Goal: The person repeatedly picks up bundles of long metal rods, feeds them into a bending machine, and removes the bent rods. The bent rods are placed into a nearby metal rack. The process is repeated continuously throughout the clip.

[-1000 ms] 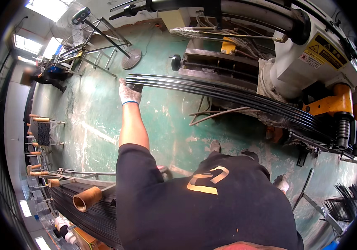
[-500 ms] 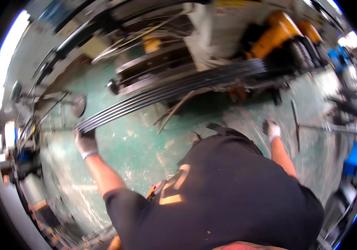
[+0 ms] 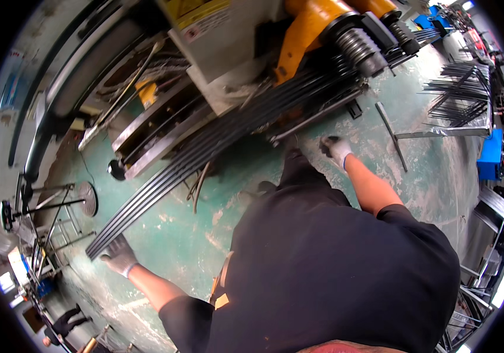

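Observation:
Several long dark metal bars point(image 3: 163, 182) lie side by side, running from the machine at upper right down to the lower left. At their near left end, my gloved left hand point(image 3: 119, 256) grips the bundle, its thumb by the bar ends and its fingers partly hidden against them. My right hand point(image 3: 336, 151), in a white glove with dark fingers, hangs free over the floor right of centre. Its fingers are loosely curled, and nothing shows between them. Beyond it, the far stretch of the bars passes beneath the machine's orange parts point(image 3: 314, 26).
A metal machine bed point(image 3: 158, 132) stands beyond the bars. A T-shaped metal stand point(image 3: 390, 135) and a rack of dark rods point(image 3: 458, 94) are at right, near a blue box point(image 3: 490, 156). At left is a stand with a round disc point(image 3: 87, 199). A person point(image 3: 66, 325) appears lower left.
The view has turned, so the machine and bars sit further left and slope more steeply. My left hand stays at the bar ends. My right hand has come forward, nearer the machine.

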`<action>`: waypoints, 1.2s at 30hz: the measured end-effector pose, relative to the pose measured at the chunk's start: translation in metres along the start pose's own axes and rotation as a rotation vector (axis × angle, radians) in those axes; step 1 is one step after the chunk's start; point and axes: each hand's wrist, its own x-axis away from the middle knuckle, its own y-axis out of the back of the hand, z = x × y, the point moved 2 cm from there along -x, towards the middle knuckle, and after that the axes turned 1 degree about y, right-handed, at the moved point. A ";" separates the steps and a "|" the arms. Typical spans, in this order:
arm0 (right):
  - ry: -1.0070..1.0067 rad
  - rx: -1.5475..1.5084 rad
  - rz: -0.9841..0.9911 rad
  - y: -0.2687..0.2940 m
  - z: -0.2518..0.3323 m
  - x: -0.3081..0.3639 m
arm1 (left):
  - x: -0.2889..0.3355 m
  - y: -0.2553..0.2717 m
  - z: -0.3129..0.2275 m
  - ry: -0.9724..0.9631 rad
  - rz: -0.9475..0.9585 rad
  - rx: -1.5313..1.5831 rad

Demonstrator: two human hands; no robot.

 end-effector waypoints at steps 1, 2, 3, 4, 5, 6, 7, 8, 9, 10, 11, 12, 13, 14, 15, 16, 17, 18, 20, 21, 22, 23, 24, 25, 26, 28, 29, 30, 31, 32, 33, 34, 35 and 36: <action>-0.008 0.036 0.018 0.009 -0.002 -0.014 | -0.004 0.022 0.024 0.097 0.054 0.072; -0.005 0.066 0.002 0.018 -0.007 -0.021 | 0.002 0.028 0.056 0.156 -0.010 0.066; -0.005 0.098 -0.010 0.026 -0.013 -0.027 | 0.015 0.033 0.093 0.211 -0.079 0.058; -0.006 0.134 -0.021 0.039 -0.013 -0.039 | 0.026 0.036 0.136 0.265 -0.071 0.057; -0.024 0.259 -0.002 0.050 -0.016 -0.053 | 0.040 0.041 0.172 0.316 -0.066 0.048; -0.044 0.388 0.022 0.068 -0.022 -0.072 | 0.059 0.046 0.216 0.403 -0.074 0.039; -0.072 0.510 0.052 0.083 -0.031 -0.083 | 0.082 0.045 0.252 0.489 -0.084 0.020; -0.043 0.743 0.157 0.094 -0.028 -0.098 | 0.111 0.034 0.289 0.528 -0.112 -0.013; 0.010 0.896 0.197 0.107 -0.025 -0.113 | 0.140 0.019 0.334 0.576 -0.131 -0.030; 0.095 0.990 0.207 0.118 -0.023 -0.129 | 0.160 0.012 0.367 0.670 -0.040 -0.076; 0.170 1.033 0.175 0.132 -0.026 -0.145 | 0.182 0.011 0.390 0.768 0.041 -0.127; 0.212 1.011 0.124 0.145 -0.033 -0.157 | 0.211 -0.020 0.408 0.797 -0.008 -0.216; 0.242 0.985 0.092 0.149 -0.019 -0.161 | 0.233 -0.055 0.416 0.803 -0.056 -0.295; 0.129 0.915 0.105 0.155 -0.010 -0.161 | 0.217 -0.033 0.425 0.808 0.108 -0.347; 0.036 0.847 0.111 0.158 0.009 -0.163 | 0.206 -0.017 0.429 0.791 0.270 -0.385; 0.130 0.862 0.108 0.161 0.018 -0.166 | 0.198 -0.016 0.428 0.786 0.307 -0.420; 0.085 0.746 0.080 0.160 0.033 -0.160 | 0.191 -0.011 0.422 0.773 0.338 -0.457; 0.042 0.626 0.053 0.154 0.065 -0.140 | 0.183 -0.005 0.417 0.758 0.371 -0.496; 0.033 0.454 -0.019 0.155 0.081 -0.120 | 0.171 -0.011 0.410 0.738 0.460 -0.570; 0.014 0.438 -0.022 0.157 0.073 -0.117 | 0.173 -0.023 0.407 0.730 0.436 -0.536; -0.005 0.427 -0.022 0.156 0.067 -0.111 | 0.178 -0.039 0.403 0.720 0.412 -0.500; -0.024 0.413 -0.028 0.156 0.059 -0.106 | 0.183 -0.059 0.399 0.714 0.393 -0.469; 0.002 0.445 -0.115 0.157 0.041 -0.102 | 0.199 -0.082 0.396 0.503 0.526 -0.741; 0.006 0.422 -0.124 0.155 0.042 -0.084 | 0.212 -0.101 0.391 0.263 0.646 -0.998; -0.017 0.345 -0.141 0.156 0.040 -0.067 | 0.219 -0.113 0.386 0.157 0.733 -1.205; -0.027 0.149 -0.178 0.156 0.033 -0.041 | 0.227 -0.130 0.380 -0.161 0.963 -1.669; 0.020 0.112 -0.199 0.159 0.033 -0.029 | 0.209 -0.115 0.386 -0.118 0.951 -1.549; 0.078 0.087 -0.212 0.159 0.054 -0.011 | 0.178 -0.075 0.393 0.069 0.891 -1.245; 0.145 0.072 -0.217 0.160 0.073 -0.002 | 0.134 -0.025 0.395 0.355 0.769 -0.758; 0.234 0.116 -0.246 0.160 0.081 -0.003 | 0.104 0.007 0.394 0.424 0.737 -0.578; 0.271 0.085 -0.276 0.164 0.107 0.017 | 0.108 -0.001 0.401 0.388 0.796 -0.604; 0.320 0.018 -0.306 0.168 0.131 0.034 | 0.114 -0.010 0.403 0.346 0.851 -0.626; 0.350 -0.101 -0.306 0.171 0.152 0.048 | 0.117 -0.020 0.391 0.222 0.987 -0.699; 0.423 -0.254 -0.337 0.175 0.157 0.043 | 0.126 -0.039 0.380 0.090 1.117 -0.756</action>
